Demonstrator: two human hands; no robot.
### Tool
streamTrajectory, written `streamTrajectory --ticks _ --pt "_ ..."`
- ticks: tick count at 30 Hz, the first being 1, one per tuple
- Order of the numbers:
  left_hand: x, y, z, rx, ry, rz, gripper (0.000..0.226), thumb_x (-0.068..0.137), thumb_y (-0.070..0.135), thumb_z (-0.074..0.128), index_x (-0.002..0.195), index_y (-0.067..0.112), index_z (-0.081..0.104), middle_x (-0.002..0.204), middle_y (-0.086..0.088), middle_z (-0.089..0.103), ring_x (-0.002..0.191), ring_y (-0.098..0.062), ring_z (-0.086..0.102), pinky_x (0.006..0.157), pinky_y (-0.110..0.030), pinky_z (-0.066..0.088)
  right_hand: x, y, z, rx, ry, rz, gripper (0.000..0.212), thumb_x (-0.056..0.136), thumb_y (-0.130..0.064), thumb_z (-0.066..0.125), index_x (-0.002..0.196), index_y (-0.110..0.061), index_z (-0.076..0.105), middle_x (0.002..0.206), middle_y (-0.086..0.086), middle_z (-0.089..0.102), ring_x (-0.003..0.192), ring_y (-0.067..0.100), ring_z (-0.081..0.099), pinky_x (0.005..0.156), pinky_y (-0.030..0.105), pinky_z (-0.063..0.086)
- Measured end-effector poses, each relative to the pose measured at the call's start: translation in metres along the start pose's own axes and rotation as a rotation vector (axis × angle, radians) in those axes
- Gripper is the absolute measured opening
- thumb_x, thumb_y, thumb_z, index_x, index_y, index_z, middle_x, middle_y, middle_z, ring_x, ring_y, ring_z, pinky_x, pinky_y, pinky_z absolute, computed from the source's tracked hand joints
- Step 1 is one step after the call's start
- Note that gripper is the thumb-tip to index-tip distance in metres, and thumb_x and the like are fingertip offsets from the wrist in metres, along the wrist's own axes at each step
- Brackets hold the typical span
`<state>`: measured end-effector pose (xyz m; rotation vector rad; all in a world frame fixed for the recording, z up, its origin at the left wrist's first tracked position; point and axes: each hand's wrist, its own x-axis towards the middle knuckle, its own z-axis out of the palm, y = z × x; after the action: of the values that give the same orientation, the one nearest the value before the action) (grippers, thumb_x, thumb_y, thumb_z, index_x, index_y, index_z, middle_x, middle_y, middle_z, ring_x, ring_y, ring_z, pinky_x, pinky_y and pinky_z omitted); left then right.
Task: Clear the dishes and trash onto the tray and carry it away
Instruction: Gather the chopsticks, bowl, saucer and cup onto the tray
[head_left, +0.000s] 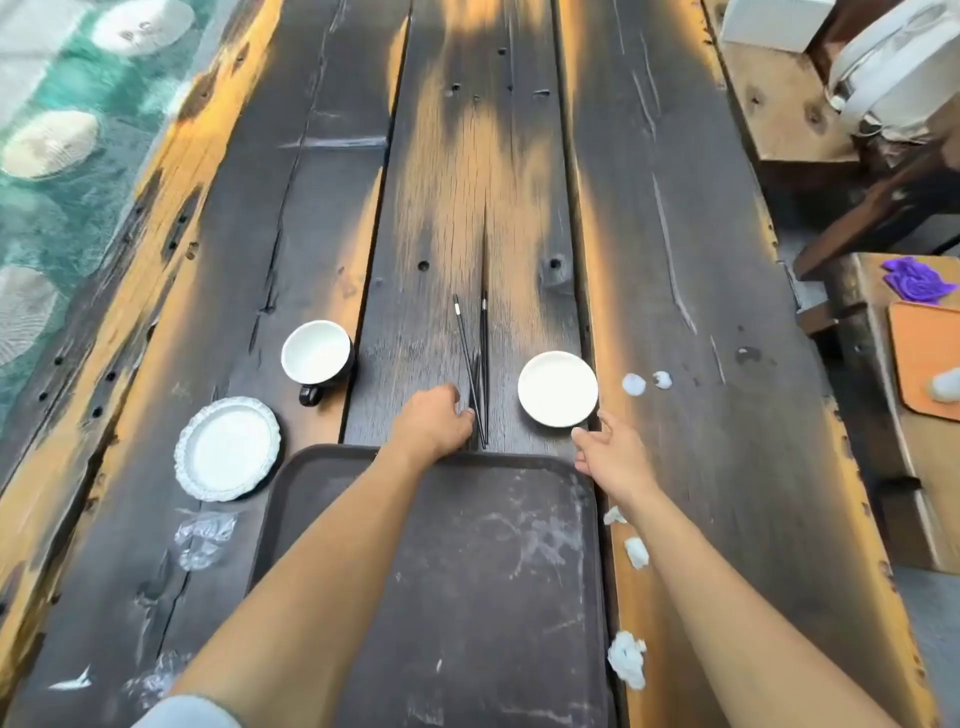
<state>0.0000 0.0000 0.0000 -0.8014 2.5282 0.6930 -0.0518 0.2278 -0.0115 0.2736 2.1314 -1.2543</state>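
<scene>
Two hands are reaching past the far rim of a bare tray (467, 597) on a plank table (675, 260). The left hand (431, 423) is curling its fingers against the near ends of the chopsticks (475, 364), not yet clearly gripping them; the right hand (608, 447) is hanging open, holding nothing, just short of the bowl (557, 388). A cup (317, 356), a plate (227, 448), tissue wads (627, 659) and plastic wrap (202, 538) are all lying off the tray. The thin sticks are likely to roll or slip into the plank gap (they are lying right along it), and a hasty one-handed grab may tip the bowl.
</scene>
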Motion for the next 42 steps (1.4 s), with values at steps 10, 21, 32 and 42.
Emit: streamTrajectory --ticks 10,21,32,42 --pt "0.088 0.016 0.018 -0.026 0.03 -0.165 0.076 0.09 0.048 0.067 0.142 0.002 0.037 0.142 -0.018 0.049 0.125 -0.035 0.054 0.097 -0.042 0.048 0.05 0.001 0.024 0.272 0.175 0.037 0.043 0.098 -0.02 0.058 0.14 -0.022 0.049 0.123 0.0 0.06 0.087 0.009 0.066 0.086 0.04 0.06" --pt "0.131 0.021 -0.002 -0.112 0.114 -0.175 0.026 0.087 0.018 0.069 0.107 0.005 0.063 0.108 -0.016 0.064 0.1 -0.036 0.062 0.08 -0.037 0.053 0.075 -0.007 0.02 0.337 0.152 0.034 0.031 0.096 -0.01 0.058 0.123 -0.023 0.063 0.112 -0.001 0.066 0.108 0.02 0.063 0.073 0.032 0.062" --pt "0.135 0.031 -0.003 -0.075 0.041 -0.2 0.009 0.085 0.007 0.065 0.08 0.009 0.057 0.094 -0.012 0.061 0.076 -0.026 0.054 0.063 -0.031 0.043 0.079 -0.013 0.019 0.413 0.098 0.101 0.04 0.096 -0.001 0.055 0.135 -0.011 0.058 0.118 0.01 0.066 0.11 0.025 0.064 0.076 0.036 0.063" --pt "0.121 0.036 -0.015 0.15 -0.027 -0.043 0.013 0.091 0.005 0.056 0.103 0.004 0.062 0.097 -0.015 0.06 0.087 -0.034 0.056 0.07 -0.034 0.045 0.058 -0.014 0.013 0.321 0.117 0.089 0.04 0.096 0.0 0.055 0.135 -0.011 0.057 0.101 -0.002 0.066 0.106 0.023 0.064 0.075 0.036 0.063"
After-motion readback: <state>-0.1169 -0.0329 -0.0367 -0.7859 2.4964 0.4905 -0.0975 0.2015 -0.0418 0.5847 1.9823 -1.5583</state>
